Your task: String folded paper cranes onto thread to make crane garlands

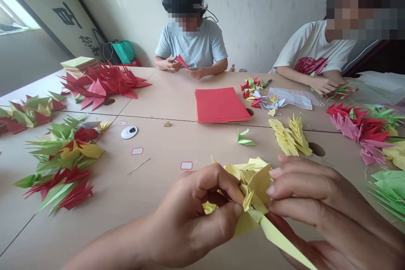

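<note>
Several folded yellow paper pieces (257, 183) are bunched together between my two hands, low and right of centre. My left hand (205, 206) pinches a yellow piece between thumb and index finger, its other fingers curled behind. From the right, my right hand (316, 202) presses its fingers against the same yellow paper; its thumb is mostly hidden. A long yellow strip points down toward the bottom edge. Beyond the hands lie a small green folded piece (244, 138) and two rows of folded yellow pieces (286, 137).
A red paper stack (221, 105) lies mid-table (167, 215). Red cranes (101, 84) and a mixed pile (69, 152) are at left, more folded paper (360, 126) at right. Across sit two people, one holding red paper (182, 61), the other handling green paper (341, 89).
</note>
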Motion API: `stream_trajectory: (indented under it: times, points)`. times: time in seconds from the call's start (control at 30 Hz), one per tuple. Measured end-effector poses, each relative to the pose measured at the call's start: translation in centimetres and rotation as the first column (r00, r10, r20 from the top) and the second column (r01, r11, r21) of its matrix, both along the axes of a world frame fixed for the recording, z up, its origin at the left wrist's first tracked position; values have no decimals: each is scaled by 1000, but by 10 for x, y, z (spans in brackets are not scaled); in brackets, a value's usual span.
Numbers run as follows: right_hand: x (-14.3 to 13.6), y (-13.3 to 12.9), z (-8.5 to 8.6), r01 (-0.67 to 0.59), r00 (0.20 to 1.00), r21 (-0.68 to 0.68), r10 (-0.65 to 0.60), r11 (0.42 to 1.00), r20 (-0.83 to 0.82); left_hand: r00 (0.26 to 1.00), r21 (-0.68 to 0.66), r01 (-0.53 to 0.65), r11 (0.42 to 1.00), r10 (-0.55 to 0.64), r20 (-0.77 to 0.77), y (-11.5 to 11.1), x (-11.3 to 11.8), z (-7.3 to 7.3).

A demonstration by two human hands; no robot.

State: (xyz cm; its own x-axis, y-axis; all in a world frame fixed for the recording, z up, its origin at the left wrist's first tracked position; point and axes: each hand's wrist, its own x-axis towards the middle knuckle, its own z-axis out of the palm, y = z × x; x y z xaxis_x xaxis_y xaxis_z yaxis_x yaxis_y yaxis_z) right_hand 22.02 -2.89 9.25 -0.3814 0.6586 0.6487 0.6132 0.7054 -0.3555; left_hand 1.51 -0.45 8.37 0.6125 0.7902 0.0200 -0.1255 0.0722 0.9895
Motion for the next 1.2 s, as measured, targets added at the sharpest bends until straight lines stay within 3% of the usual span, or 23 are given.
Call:
stream_trajectory:
  times: [0.2, 0.3, 0.37, 0.47, 0.67, 0.97, 1.07, 1.2]
  points:
    - [-2, 3, -3, 54, 997, -14, -55, 998, -47, 997, -65, -72, 995, 74, 25, 2, 5, 1]
    - [-2, 2, -4, 137, 978, 35, -129, 990, -165, 986, -61, -156, 986, 159, 45, 2, 7, -2]
    - [-4, 0, -4, 141, 971, 102, -117, 985, -211, 976, 26, -220, 975, 220, 6, 2, 7, -4]
    - [-8, -2, -1, 54, 995, 113, -44, 992, -86, 953, 210, -267, 941, 290, -89, -1, 7, -5]
    - [-14, -2, -7, 160, 987, 131, -161, 978, -6, 918, 397, -328, 857, 389, -81, -4, 9, -4]
    - [-16, -6, -9, 288, 957, 152, -280, 946, -70, 872, 681, -269, 681, 473, -128, -6, 12, 0]
    - [-14, -6, -7, 249, 968, 134, -246, 959, -42, 868, 699, -241, 673, 472, -155, -5, 10, 2]
    - [-7, -3, -3, 133, 991, 53, -132, 990, -21, 929, 660, -174, 731, 345, -137, -4, 2, 7]
